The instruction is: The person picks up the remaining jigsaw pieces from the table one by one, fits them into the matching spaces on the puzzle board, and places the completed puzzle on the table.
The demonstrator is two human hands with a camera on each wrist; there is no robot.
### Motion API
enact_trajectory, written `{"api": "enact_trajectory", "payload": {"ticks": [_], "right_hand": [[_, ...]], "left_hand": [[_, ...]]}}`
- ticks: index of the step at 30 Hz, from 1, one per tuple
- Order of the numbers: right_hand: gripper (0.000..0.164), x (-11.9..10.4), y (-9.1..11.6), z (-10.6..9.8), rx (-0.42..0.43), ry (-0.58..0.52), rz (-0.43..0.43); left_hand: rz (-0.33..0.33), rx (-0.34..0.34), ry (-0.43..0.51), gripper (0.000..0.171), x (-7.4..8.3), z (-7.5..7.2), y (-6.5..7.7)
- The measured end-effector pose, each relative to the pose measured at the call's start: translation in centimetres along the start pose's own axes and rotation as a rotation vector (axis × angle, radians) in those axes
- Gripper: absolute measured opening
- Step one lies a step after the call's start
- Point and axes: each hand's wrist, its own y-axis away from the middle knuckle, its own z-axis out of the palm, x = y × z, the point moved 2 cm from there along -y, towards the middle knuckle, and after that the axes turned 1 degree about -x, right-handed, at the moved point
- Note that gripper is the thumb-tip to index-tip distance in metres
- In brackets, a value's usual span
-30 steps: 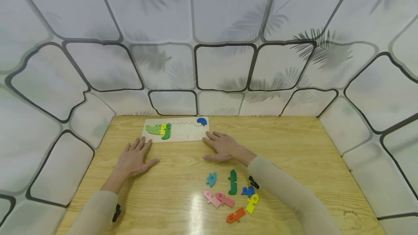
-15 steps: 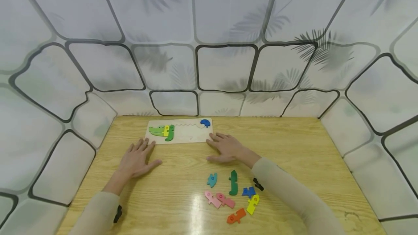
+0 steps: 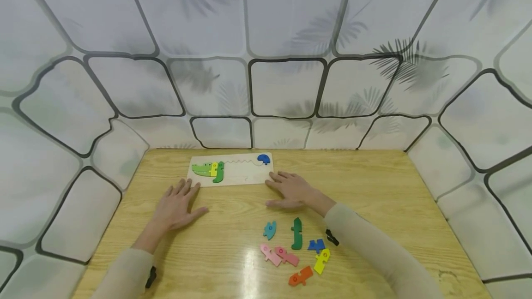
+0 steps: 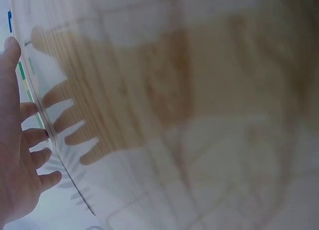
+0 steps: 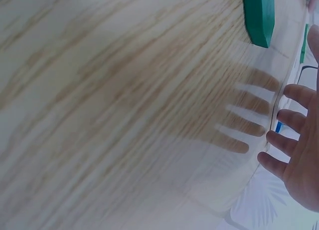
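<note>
A pale wooden puzzle board lies near the back of the table. At its left end sits a green crocodile head, followed by a yellow piece and a green leg piece. A blue rounded piece is at its upper right corner. My left hand has its fingers spread, fingertips right at the board's lower left corner. At the lower right corner are the fingertips of my right hand, its thumb stretched away to the left. Both palms face down and grip nothing.
Loose puzzle pieces lie nearer me: light blue, dark green, blue, yellow, orange and two pink, one of them a darker pink. Patterned walls enclose the table.
The board has slid slightly right and a little toward me, both hands moving along with it. The loose pieces have stayed in place.
</note>
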Motion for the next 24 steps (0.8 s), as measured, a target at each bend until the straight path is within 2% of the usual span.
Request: {"api": "enact_trajectory", "payload": {"ticks": [7, 16, 24], "right_hand": [[0.084, 0.2, 0.5, -0.1, 0.006, 0.002, -0.002], [0.082, 0.5, 0.9, 0.1, 0.01, -0.009, -0.018], [0.082, 0.7, 1.4, 0.2, 0.021, 0.007, -0.015]], "left_hand": [[0.009, 0.021, -0.003, 0.087, 0.5, -0.1, 0.1], [0.006, -0.007, -0.007, 0.091, 0.9, 0.1, 0.3], [0.025, 0.011, -0.008, 0.091, 1.5, 0.1, 0.4]]}}
